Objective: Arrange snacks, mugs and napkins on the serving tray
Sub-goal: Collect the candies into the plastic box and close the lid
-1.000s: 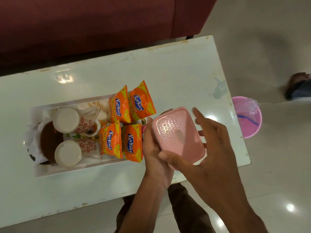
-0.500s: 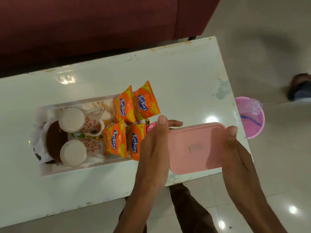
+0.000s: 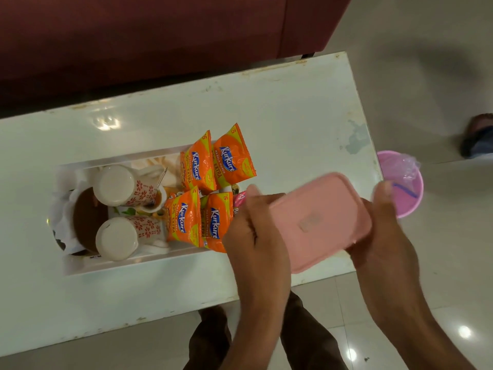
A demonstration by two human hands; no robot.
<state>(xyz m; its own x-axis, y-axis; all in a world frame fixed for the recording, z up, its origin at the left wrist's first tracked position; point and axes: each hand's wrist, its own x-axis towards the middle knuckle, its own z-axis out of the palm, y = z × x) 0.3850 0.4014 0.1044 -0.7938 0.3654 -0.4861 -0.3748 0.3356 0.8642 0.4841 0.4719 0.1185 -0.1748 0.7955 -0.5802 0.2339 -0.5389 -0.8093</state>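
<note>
Both hands hold a pink box (image 3: 317,221) up over the right end of the white table (image 3: 280,110). The left hand (image 3: 256,228) is curled around the box's left end, with the thumb on top. The right hand (image 3: 384,236) cups the right end, its thumb up beside the edge. The box is tilted, and its flat side faces up. It looks shut, but I cannot tell what is inside.

The serving tray (image 3: 80,265) sits on the table to the left. It is very full. Four orange snack packs (image 3: 213,193) fill its right side and spill over the rim. Two mugs (image 3: 120,212) lie on their sides in the middle. A brown plate (image 3: 85,217) rests on white napkins (image 3: 62,209) at the left end.

To set the box down well, I think the hands should keep it level and move slowly. The snack packs are in the way, and a small pink pack (image 3: 240,201) peeks out just beside the left hand. There is almost no bare spot in the tray, so something may need a nudge first.

A pink bucket (image 3: 410,193) stands on the floor past the table, and a dark red sofa (image 3: 138,38) is behind it
</note>
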